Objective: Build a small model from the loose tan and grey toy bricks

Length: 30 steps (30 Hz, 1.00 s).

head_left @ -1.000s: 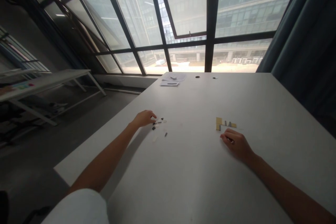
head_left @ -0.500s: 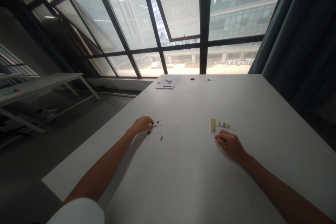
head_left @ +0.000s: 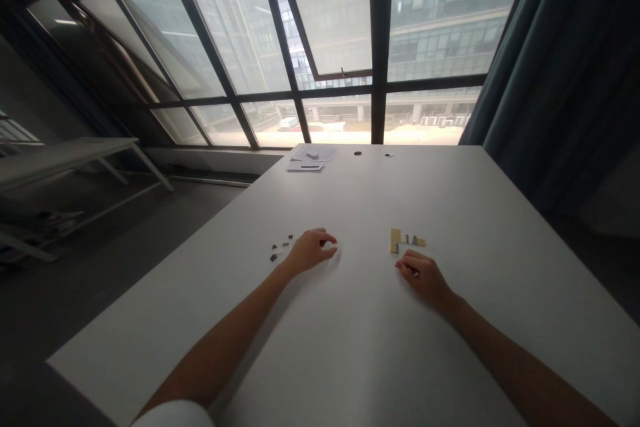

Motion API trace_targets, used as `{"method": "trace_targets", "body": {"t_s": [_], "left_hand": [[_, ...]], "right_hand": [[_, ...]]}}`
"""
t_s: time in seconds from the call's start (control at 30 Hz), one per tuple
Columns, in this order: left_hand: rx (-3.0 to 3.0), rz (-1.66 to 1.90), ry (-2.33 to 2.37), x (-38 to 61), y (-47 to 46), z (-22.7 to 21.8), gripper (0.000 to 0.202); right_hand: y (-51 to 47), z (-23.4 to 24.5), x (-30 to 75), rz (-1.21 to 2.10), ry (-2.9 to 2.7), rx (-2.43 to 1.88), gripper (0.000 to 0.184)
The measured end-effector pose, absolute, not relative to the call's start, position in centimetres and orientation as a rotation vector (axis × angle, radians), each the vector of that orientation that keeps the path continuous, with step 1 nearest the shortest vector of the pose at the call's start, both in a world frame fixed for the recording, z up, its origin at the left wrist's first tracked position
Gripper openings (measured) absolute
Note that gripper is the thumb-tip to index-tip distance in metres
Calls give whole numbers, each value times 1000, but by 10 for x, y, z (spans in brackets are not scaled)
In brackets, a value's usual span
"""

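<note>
Leaving the loose dark pieces (head_left: 280,248) left of centre, my left hand (head_left: 311,252) has slid right across the surface (head_left: 350,347) toward the yellow brick piece (head_left: 400,240), fingers (head_left: 327,245) pinched together, perhaps on one too small to see, while my right hand (head_left: 424,275) rests just below it, grip unclear.

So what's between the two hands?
Nothing: in the head view only bare white table lies between the left hand and the right hand. The yellow brick piece sits just beyond the right hand.

Left hand (head_left: 310,252) and right hand (head_left: 423,277): bare, like both forearms; white short sleeve (head_left: 173,413) on the left arm, well behind the grip.
</note>
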<state>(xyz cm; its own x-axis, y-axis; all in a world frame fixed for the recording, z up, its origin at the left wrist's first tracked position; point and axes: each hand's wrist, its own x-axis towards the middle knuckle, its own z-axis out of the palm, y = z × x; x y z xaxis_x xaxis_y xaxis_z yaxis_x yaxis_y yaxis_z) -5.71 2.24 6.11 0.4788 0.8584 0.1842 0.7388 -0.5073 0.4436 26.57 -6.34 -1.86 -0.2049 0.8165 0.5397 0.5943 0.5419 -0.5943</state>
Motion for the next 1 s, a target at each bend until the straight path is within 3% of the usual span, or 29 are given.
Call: {"method": "trace_targets", "body": {"t_s": [0.33, 0.67, 1.0], "left_hand": [[2119, 895, 1204, 49, -7, 21, 20], [1918, 1144, 1163, 70, -16, -7, 24], [1999, 1127, 1003, 65, -21, -12, 33]], "right_hand": [[-59, -19, 266, 194, -1785, -1201, 17], [-51, -25, 270, 98, -1771, -1254, 18], [-54, -18, 261, 227, -1890, -1074, 19]]}}
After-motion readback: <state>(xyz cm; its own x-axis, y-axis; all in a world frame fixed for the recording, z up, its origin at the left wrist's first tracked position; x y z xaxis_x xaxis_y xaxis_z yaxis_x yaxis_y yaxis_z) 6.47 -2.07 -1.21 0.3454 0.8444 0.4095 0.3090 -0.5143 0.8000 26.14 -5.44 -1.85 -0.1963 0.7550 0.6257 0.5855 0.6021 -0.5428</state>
